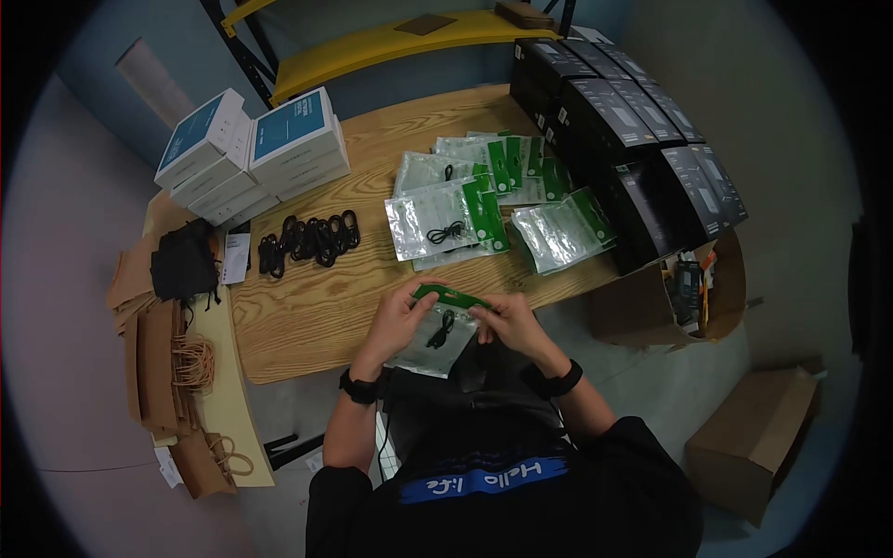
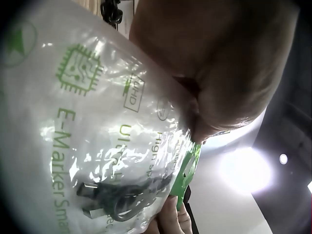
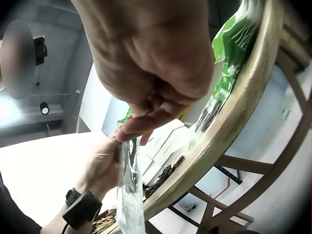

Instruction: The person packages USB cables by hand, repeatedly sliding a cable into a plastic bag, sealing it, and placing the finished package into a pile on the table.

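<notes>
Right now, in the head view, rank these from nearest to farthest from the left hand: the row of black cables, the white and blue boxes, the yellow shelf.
From the left hand:
1. Black cables, on the table, up-left.
2. White and blue boxes, table's far-left corner.
3. Yellow shelf, beyond the table.

In the left wrist view the clear pouch (image 2: 97, 136) ran off the left and bottom edges, so its printing broke off mid-word, and the cable (image 2: 117, 197) inside was a dark smear. The left hand (image 2: 214, 63) overfilled the top, fingertips hidden behind the pouch. The right hand (image 3: 146, 63) was cut by the upper edge (its wrist unseen). From the head view the print on the white boxes (image 1: 251, 153) was too small to read.
</notes>
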